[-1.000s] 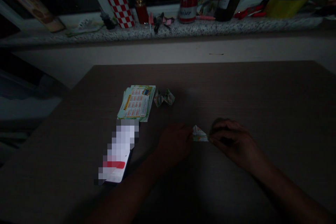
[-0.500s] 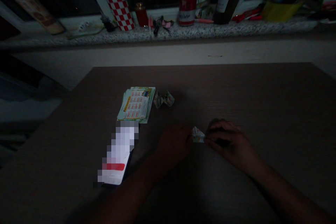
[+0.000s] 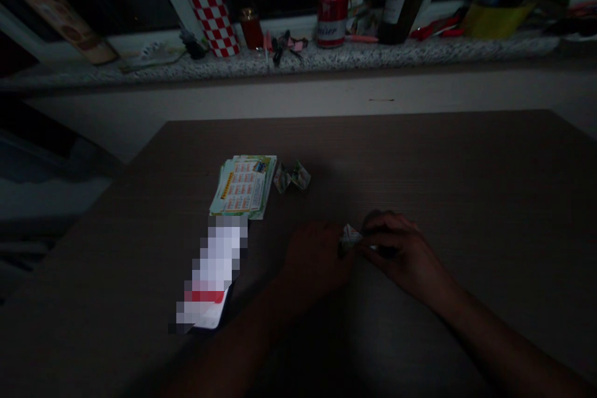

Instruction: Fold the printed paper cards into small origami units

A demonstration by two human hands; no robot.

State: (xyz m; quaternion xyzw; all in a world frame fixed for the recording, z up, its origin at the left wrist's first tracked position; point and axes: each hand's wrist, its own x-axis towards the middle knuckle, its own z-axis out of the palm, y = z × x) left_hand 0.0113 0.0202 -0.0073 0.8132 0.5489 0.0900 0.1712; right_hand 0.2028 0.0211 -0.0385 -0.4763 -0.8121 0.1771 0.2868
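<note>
Both left grip point(image 3: 319, 255) and right grip point(image 3: 415, 261) pinch folded paper point(image 3: 351, 235); red can point(image 3: 332, 15): contents hidden.

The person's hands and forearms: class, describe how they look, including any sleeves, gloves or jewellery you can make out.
The left hand and right hand are ungloved. No sleeve covers the visible left forearm or right forearm. No watch or bracelet shows; dim light hides finer details, such as small rings.

the hands point(image 3: 405, 255) have drawn closer together, covering more folded paper point(image 3: 351, 234).
</note>
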